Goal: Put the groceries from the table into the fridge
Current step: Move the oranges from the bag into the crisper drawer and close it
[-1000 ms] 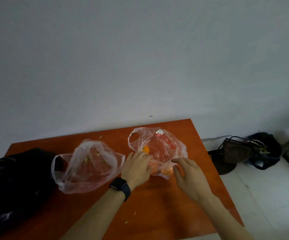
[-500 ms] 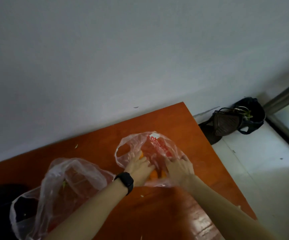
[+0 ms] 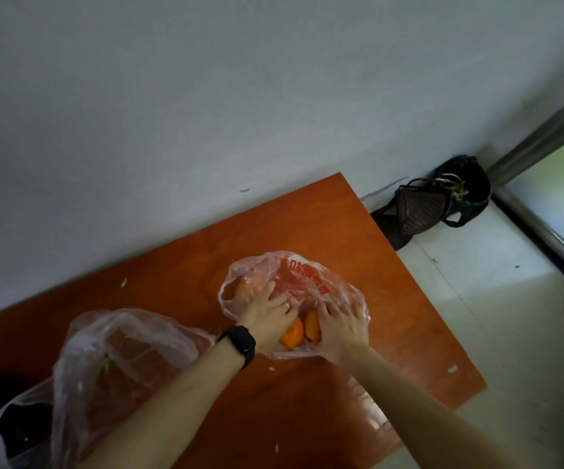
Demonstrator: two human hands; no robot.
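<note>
Right now the clear plastic bag [image 3: 311,275] with red print lies near the table's [image 3: 409,333] right end, two oranges [image 3: 292,335] showing at its near side between the hands. The left hand [image 3: 268,316], a black watch [image 3: 241,345] on its wrist, lies at the bag's mouth with fingers spread and fairly straight, while the right hand [image 3: 341,328] rests on the plastic, fingers spread too. A second clear bag [image 3: 121,346] sits just left, and a dark basket [image 3: 422,208] stands on the floor by the wall.

Oranges [image 3: 293,336] mostly hidden beneath left hand [image 3: 268,321] and right hand [image 3: 343,331].
</note>
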